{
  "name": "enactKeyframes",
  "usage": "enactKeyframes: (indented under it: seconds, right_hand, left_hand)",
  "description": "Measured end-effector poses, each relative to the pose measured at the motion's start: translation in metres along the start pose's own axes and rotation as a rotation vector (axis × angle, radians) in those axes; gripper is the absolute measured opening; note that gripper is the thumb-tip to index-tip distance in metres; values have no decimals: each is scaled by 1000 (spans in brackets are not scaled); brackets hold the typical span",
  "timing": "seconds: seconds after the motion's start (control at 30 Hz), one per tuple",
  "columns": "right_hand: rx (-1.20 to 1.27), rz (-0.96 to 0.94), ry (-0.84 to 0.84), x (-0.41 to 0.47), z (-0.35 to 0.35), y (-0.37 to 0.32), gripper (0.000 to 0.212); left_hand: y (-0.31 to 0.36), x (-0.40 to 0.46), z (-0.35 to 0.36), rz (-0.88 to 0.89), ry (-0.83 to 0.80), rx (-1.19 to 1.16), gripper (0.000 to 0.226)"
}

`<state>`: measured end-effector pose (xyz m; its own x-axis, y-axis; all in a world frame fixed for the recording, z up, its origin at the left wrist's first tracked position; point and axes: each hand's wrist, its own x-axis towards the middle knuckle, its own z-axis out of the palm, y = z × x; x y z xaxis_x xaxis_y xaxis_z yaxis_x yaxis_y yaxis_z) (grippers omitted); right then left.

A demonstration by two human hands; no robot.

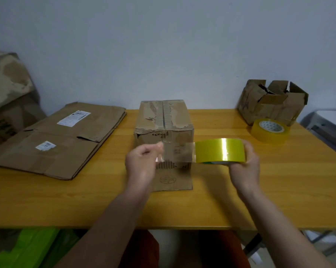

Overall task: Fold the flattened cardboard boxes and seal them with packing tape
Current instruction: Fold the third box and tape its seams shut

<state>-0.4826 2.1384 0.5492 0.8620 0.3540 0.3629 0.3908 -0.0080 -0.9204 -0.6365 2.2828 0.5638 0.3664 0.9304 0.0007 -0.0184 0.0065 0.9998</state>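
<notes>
We see a yellow-green tape roll (221,150) with a bright white glare stripe, its pulled strip (175,151) clear, before a brown box (164,132) whose torn top shows ribbed corrugation. We note a paler yellow roll (270,131) with a white patterned core, brown flattened cardboard (53,142) bearing white labels, and an orange-yellow wood-grain table (240,200)

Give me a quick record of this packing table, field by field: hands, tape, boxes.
left hand: pinches the free end of the tape strip
right hand: grips the tape roll
folded box: upright mid-table, behind the strip
flat boxes: stacked at left
spare roll: lying flat, far right
open box: behind spare roll
</notes>
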Motion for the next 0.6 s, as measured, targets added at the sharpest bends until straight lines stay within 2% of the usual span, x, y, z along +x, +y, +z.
enactKeyframes:
  seconds: [0.07,0.27,0.33,0.4,0.5,0.53,0.6]
  right_hand:
    - [-54,-3,17,6,-3,0,55]
    - [124,86,88,7,14,1,49]
    - [112,47,57,8,14,4,47]
    - [8,-40,-24,10,11,4,46]
    - [-291,-141,-74,18,-1,7,48]
    - [-370,-155,-71,21,-5,9,49]
    - [-372,-118,-70,27,-8,11,50]
  left_hand:
    - [1,4,-9,36,-24,40,13]
    - [1,10,-18,36,-24,11,13]
    - [1,10,-19,56,-3,30,12]
    - [2,8,-20,76,51,60,13]
    - [7,14,-29,38,152,51,15]
    - [8,16,-33,42,141,66,16]
    - [10,18,-36,52,92,98,16]
